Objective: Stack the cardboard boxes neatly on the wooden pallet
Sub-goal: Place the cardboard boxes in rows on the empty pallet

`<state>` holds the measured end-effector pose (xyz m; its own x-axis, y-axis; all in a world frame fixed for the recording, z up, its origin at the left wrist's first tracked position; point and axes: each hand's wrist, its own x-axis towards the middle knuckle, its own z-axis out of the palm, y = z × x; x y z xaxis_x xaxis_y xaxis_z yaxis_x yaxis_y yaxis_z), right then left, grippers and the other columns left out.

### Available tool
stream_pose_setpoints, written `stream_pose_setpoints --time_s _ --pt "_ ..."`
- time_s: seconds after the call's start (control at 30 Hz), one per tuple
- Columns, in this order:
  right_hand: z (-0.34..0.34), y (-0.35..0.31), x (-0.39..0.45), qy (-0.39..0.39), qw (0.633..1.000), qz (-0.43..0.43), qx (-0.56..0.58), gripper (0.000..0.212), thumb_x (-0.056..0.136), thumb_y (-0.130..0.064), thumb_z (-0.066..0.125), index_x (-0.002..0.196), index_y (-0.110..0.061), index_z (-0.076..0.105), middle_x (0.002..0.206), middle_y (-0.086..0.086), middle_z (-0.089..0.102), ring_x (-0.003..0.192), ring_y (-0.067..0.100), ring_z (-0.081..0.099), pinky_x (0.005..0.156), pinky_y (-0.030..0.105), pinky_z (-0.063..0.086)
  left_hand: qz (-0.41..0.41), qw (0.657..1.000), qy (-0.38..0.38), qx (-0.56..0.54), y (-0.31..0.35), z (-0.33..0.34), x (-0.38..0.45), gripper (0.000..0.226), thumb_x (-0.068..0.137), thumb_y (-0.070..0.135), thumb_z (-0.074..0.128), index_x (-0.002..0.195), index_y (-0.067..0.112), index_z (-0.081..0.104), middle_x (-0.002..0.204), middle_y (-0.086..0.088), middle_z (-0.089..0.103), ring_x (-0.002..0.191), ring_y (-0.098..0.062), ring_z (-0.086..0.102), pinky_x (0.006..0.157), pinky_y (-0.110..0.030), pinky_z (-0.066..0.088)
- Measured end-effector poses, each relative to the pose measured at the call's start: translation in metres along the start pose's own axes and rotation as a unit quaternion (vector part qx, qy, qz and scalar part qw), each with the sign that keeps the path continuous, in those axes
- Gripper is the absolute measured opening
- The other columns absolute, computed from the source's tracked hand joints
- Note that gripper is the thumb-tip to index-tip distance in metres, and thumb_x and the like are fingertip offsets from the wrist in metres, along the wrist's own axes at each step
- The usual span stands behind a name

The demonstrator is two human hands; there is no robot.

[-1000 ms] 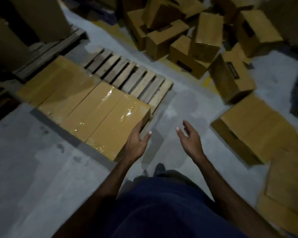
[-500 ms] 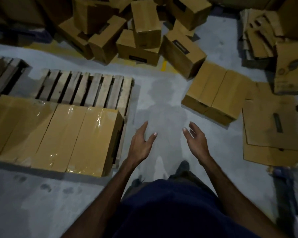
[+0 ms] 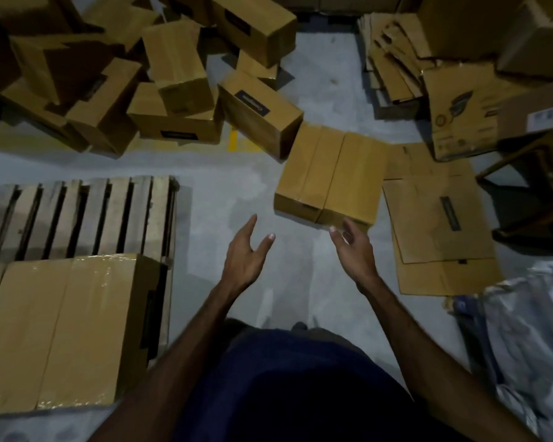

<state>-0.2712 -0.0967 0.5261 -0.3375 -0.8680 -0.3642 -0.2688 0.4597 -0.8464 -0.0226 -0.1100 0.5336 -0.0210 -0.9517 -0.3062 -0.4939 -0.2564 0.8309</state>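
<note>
Stacking looks barely begun: taped boxes (image 3: 64,330) cover the near part of the pallet (image 3: 77,215), its far slats bare, many boxes heaped at 11 o'clock. Left hand (image 3: 245,255) and right hand (image 3: 353,250) are open, empty; the nearest floor box (image 3: 329,177) lies at 1 o'clock, just beyond the right fingertips.

I noted both arms were extended forward, bare to the elbow. Left hand (image 3: 244,254) held nothing, fingers straight, thumb spread. Right hand (image 3: 353,250) likewise held nothing, palm facing inward, fingers relaxed, apart from the left.
</note>
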Motion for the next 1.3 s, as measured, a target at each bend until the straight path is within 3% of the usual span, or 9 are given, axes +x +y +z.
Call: stream_pose_setpoints --time_s 0.37,0.63,0.73,0.8,0.93,1.07,1.13,1.23,1.3 --pt "-0.026 0.004 0.134 0.004 0.995 0.093 0.024 0.067 0.102 -0.048 0.063 0.158 -0.017 0.044 0.16 0.001 0.049 0.143 0.021 0.049 0.113 0.037 0.043 0.028 0.993 -0.08 0.081 0.07 0.057 0.158 0.066 0.106 0.04 0.062 0.163 0.02 0.035 0.165 -0.002 0.043 0.147 -0.023 0.044 0.119 -0.038 0.038" --pt "0.003 0.011 0.27 -0.004 0.98 0.199 0.021 0.056 0.102 -0.046 0.064 0.15 -0.019 0.055 0.147 0.0 0.059 0.135 0.021 0.055 0.108 0.036 0.044 -0.056 0.981 -0.152 0.105 0.054 0.08 0.327 0.067 0.106 0.039 0.06 0.162 0.012 0.036 0.163 -0.01 0.044 0.147 -0.03 0.045 0.115 -0.034 0.036" --pt "0.019 0.033 0.323 -0.02 0.972 0.234 0.003 0.055 0.091 -0.061 0.065 0.12 -0.015 0.065 0.114 0.002 0.063 0.11 0.022 0.059 0.087 0.032 0.046 -0.132 0.972 -0.167 0.104 0.028 0.094 0.386 0.075 0.103 0.049 0.062 0.163 0.014 0.034 0.165 -0.011 0.042 0.148 -0.033 0.044 0.119 -0.041 0.039" --pt "0.031 0.055 0.359 -0.041 0.964 0.262 -0.01 0.061 0.076 -0.075 0.06 0.109 -0.024 0.056 0.102 -0.005 0.056 0.1 0.019 0.053 0.085 0.032 0.044 -0.189 0.965 -0.157 0.09 0.006 0.105 0.421 0.079 0.101 0.054 0.062 0.164 0.015 0.034 0.165 -0.012 0.041 0.148 -0.032 0.044 0.121 -0.044 0.038" --pt "0.056 0.099 0.43 -0.06 0.963 0.26 -0.029 0.072 0.082 -0.073 0.059 0.133 -0.023 0.066 0.127 -0.003 0.07 0.116 0.021 0.065 0.103 0.044 0.052 -0.233 0.96 -0.137 0.079 -0.037 0.141 0.484 0.076 0.102 0.053 0.062 0.163 0.016 0.037 0.164 -0.011 0.043 0.148 -0.03 0.044 0.119 -0.039 0.037" --pt "0.091 0.186 0.511 -0.112 0.953 0.272 -0.07 0.038 0.088 -0.06 0.065 0.105 -0.028 0.073 0.107 0.0 0.07 0.103 0.026 0.066 0.092 0.043 0.05 -0.244 0.957 -0.124 0.096 -0.097 0.189 0.548 0.075 0.102 0.053 0.062 0.163 0.016 0.037 0.163 -0.01 0.044 0.148 -0.03 0.044 0.12 -0.04 0.037" --pt "0.107 0.223 0.543 -0.118 0.943 0.301 -0.074 0.035 0.086 -0.065 0.062 0.086 -0.03 0.067 0.094 -0.001 0.063 0.098 0.028 0.062 0.088 0.043 0.047 -0.254 0.955 -0.115 0.097 -0.13 0.214 0.573 0.076 0.102 0.053 0.062 0.162 0.015 0.038 0.163 -0.01 0.045 0.147 -0.03 0.046 0.12 -0.042 0.038" --pt "0.132 0.261 0.571 -0.126 0.931 0.338 -0.058 0.025 0.1 -0.047 0.063 0.108 -0.024 0.058 0.106 0.005 0.057 0.108 0.026 0.06 0.094 0.039 0.047 -0.272 0.948 -0.119 0.115 -0.181 0.25 0.601 0.076 0.103 0.053 0.061 0.162 0.012 0.037 0.161 -0.012 0.047 0.146 -0.033 0.046 0.118 -0.04 0.039" --pt "0.147 0.29 0.582 -0.132 0.921 0.362 -0.062 0.033 0.105 -0.038 0.061 0.122 -0.01 0.062 0.106 0.01 0.057 0.099 0.026 0.058 0.082 0.035 0.044 -0.282 0.944 -0.118 0.126 -0.212 0.271 0.617 0.071 0.104 0.049 0.061 0.16 0.01 0.04 0.158 -0.012 0.051 0.144 -0.034 0.049 0.113 -0.037 0.04"
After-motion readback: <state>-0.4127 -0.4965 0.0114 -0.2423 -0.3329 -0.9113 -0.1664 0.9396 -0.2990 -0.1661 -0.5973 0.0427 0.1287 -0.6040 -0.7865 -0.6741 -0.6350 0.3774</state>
